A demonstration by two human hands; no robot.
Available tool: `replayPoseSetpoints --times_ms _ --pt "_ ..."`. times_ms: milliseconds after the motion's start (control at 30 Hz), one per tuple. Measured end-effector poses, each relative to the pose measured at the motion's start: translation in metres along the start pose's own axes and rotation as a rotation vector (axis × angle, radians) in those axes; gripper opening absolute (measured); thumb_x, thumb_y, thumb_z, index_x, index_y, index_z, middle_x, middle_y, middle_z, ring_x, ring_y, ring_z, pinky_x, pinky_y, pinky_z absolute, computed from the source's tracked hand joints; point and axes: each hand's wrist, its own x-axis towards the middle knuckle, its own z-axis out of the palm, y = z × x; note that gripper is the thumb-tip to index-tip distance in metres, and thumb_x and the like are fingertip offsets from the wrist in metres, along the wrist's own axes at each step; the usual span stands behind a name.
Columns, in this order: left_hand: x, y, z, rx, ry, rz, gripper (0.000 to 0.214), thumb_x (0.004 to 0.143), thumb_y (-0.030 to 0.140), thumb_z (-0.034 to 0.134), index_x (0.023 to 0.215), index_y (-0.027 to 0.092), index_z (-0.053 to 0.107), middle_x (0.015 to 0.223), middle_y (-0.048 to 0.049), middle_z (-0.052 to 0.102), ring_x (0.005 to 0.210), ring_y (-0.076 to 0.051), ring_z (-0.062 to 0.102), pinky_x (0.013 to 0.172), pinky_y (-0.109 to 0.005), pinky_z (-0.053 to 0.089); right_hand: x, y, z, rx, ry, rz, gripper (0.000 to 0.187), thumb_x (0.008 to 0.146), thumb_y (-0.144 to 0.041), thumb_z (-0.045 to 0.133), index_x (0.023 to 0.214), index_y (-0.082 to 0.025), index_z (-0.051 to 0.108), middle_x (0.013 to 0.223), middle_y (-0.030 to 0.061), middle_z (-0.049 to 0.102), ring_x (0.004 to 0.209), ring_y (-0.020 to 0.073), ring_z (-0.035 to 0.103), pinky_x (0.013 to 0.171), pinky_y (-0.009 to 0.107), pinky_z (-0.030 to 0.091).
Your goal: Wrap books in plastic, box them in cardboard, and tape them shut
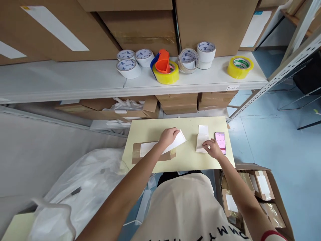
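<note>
My left hand (pixel 168 136) is closed on one end of a white paper slip (pixel 178 140), held tilted over the table. Beneath that forearm lies a flat brown cardboard piece (pixel 136 154) bearing a white label (pixel 147 148); my arm covers part of both. My right hand (pixel 212 148) has its fingers pinched together at the lower right edge of a cream paper strip (pixel 200 143), which lies on the tabletop. A smaller white piece of paper (pixel 203 130) adjoins the strip's far end. Just right of that hand is a lit phone (pixel 221 142).
Behind the pale yellow table (pixel 190 122), a shelf (pixel 100 82) carries white tape rolls (pixel 128 69), an orange tape dispenser (pixel 163 62), yellow tape (pixel 240 67) and large cartons (pixel 215 26). An open box of small packages (pixel 264 187) stands at right, white plastic sheeting (pixel 92 180) at left.
</note>
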Motion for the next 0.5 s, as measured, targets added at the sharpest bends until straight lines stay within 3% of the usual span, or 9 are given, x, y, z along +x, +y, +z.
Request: replayPoseSetpoints --times_ms 133,233,367,433,500 --pt "-0.012 -0.003 -0.008 -0.308 0.045 -0.134 0.034 0.081 0.046 0.055 0.061 0.02 0.063 0.06 -0.0013 0.064 0.057 -0.016 0.053 0.056 -0.027 0.037 0.002 -0.019 -0.001 0.13 0.11 0.031 0.057 0.077 -0.044 0.072 0.128 -0.024 0.056 0.135 0.0157 0.059 0.13 0.0364 0.051 0.105 0.061 0.037" --pt "-0.025 0.008 -0.007 -0.544 0.055 -0.219 0.038 0.074 0.054 0.062 0.066 0.018 0.067 0.062 -0.0019 0.066 0.058 -0.016 0.055 0.054 -0.027 0.039 0.018 -0.055 0.014 0.478 0.113 0.056 0.077 0.072 -0.051 0.076 0.137 -0.023 0.046 0.132 0.0165 0.06 0.118 0.0323 0.061 0.097 0.052 0.049" --pt "-0.05 0.022 -0.015 -0.826 0.009 -0.313 0.048 0.067 0.062 0.069 0.075 0.014 0.071 0.069 -0.0051 0.071 0.06 -0.017 0.06 0.053 -0.027 0.043 0.036 -0.104 0.042 0.917 0.078 0.23 0.074 0.073 -0.049 0.075 0.134 -0.024 0.041 0.094 0.0049 0.073 0.079 0.0218 0.071 0.073 0.04 0.059" --pt "-0.066 0.021 -0.022 -1.0 -0.024 -0.351 0.055 0.065 0.065 0.071 0.084 0.013 0.073 0.077 -0.0088 0.074 0.064 -0.02 0.065 0.056 -0.028 0.047 0.038 -0.121 0.051 1.002 0.157 0.319 0.063 0.074 -0.044 0.074 0.125 -0.023 0.044 0.081 0.0014 0.072 0.072 0.0203 0.07 0.066 0.036 0.058" --pt "-0.086 0.015 -0.029 -1.165 -0.04 -0.372 0.062 0.062 0.066 0.074 0.093 0.013 0.073 0.087 -0.0124 0.075 0.073 -0.023 0.069 0.062 -0.031 0.052 0.038 -0.133 0.055 1.028 0.284 0.368 0.055 0.074 -0.04 0.075 0.117 -0.023 0.046 0.084 0.0031 0.073 0.075 0.021 0.07 0.066 0.035 0.058"
